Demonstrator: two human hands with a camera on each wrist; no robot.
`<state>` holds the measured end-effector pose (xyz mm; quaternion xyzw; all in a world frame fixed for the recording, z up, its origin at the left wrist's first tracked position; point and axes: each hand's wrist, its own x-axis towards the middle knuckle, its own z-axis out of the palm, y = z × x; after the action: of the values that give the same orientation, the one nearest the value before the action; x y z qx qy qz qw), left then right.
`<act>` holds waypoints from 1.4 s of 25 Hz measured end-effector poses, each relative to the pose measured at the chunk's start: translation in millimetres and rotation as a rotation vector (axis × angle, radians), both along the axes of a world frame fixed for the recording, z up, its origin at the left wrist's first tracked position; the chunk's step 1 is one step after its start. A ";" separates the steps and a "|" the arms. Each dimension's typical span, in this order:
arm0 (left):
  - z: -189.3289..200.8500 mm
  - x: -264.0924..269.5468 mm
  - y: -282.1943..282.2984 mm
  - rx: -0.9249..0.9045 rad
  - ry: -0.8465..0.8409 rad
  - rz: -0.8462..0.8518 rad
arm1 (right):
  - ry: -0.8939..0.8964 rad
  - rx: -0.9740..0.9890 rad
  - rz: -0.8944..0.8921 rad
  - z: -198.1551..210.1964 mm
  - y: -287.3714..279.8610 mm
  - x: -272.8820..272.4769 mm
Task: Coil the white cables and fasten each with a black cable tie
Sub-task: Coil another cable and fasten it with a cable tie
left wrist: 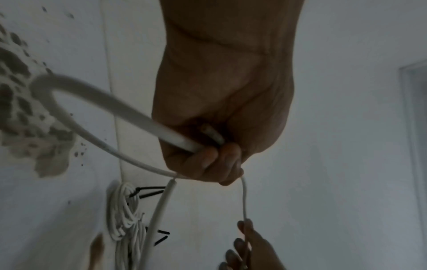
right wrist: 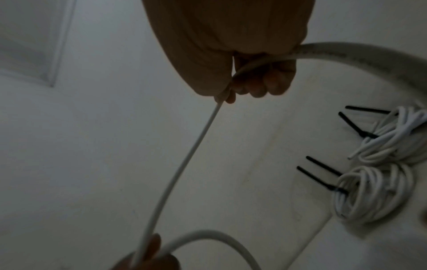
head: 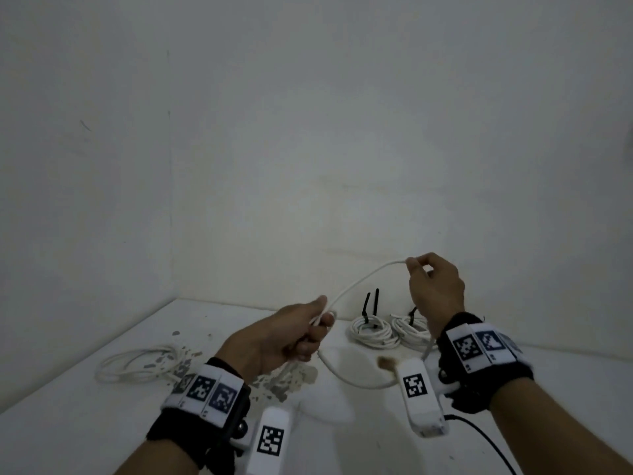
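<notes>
Cable [head: 359, 279]: white, held in the air between both hands, its slack looping down onto the counter [head: 85, 423].
Left hand [head: 284, 337]: fingers curled round the cable's loop.
Right hand [head: 435, 286]: raised, pinching the cable (thumb and fingertips).
Coils [head: 390, 329]: two, tied with black ties [head: 371, 305], beside each other at the wall.
Loose cable [head: 137, 366]: far left.

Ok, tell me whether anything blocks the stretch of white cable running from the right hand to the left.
Nothing visible does. The white cable arcs freely through the air from the right hand to the left hand. The two tied coils lie on the table behind and below it.
</notes>
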<state>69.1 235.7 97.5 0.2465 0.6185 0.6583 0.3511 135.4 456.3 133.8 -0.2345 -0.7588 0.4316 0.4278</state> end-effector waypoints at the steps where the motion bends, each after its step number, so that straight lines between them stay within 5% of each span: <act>1: -2.1 0.7 3.0 -0.013 -0.012 -0.004 | -0.057 0.055 -0.005 -7.0 2.9 1.3; 4: -2.4 2.0 14.3 0.065 -0.125 -0.025 | -0.261 0.411 0.153 -25.9 -4.5 8.6; 8: -0.8 5.9 27.2 0.107 -0.007 -0.041 | -0.038 0.489 0.576 -50.3 -29.8 13.2; 12: -7.9 -2.1 28.0 -0.040 0.099 0.064 | 0.119 0.598 0.423 -66.8 -26.9 16.2; 17: -19.5 -10.3 34.9 -0.119 0.103 0.294 | -0.235 0.690 0.453 -50.8 -34.9 25.8; 21: -15.9 1.8 41.5 -0.262 0.260 0.237 | -0.299 0.736 0.429 -33.1 -36.0 31.0; 28: -12.3 10.4 50.9 -0.132 0.282 0.107 | -0.183 0.654 0.323 -29.0 -28.1 34.9; 35: -12.8 3.3 41.4 0.078 0.000 -0.017 | 0.048 0.434 0.011 -30.1 -21.4 33.6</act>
<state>72.4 277.1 84.7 0.2652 0.5901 0.6790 0.3470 169.0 435.0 103.7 -0.1225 -0.8249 0.2658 0.4837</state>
